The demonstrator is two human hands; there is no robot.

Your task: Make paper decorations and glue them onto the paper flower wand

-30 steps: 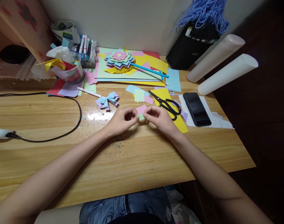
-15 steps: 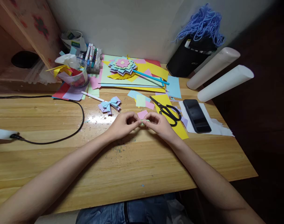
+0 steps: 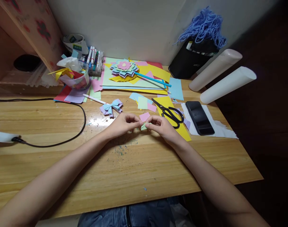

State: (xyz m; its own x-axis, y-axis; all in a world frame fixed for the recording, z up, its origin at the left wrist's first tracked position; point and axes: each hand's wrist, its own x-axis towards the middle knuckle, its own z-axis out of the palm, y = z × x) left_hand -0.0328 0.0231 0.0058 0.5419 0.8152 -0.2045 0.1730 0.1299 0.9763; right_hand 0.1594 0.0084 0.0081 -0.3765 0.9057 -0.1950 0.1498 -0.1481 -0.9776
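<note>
A small piece of light green paper [image 3: 144, 127] is pinched between my two hands above the wooden table. My left hand [image 3: 125, 124] grips its left side between thumb and fingers. On the right side, my right hand [image 3: 161, 125] holds it the same way, and the fingertips cover part of the paper. Just beyond my fingers lies a pink paper piece [image 3: 144, 117]. Black-handled scissors [image 3: 170, 114] rest on a yellow sheet [image 3: 182, 134] to the right of my right hand. A blue and purple paper bow on a white stick [image 3: 112, 107] lies beyond my left hand.
A layered paper flower [image 3: 124, 67] on a blue stick lies on stacked coloured paper at the back. A phone [image 3: 200, 117] and two white tubes [image 3: 229, 84] are at right. A plastic cup of scraps [image 3: 83, 82] and a black cable [image 3: 85, 118] are at left.
The green paper has turned and more of it shows below my fingertips. My hands have drawn slightly apart, the left one a little to the left.
</note>
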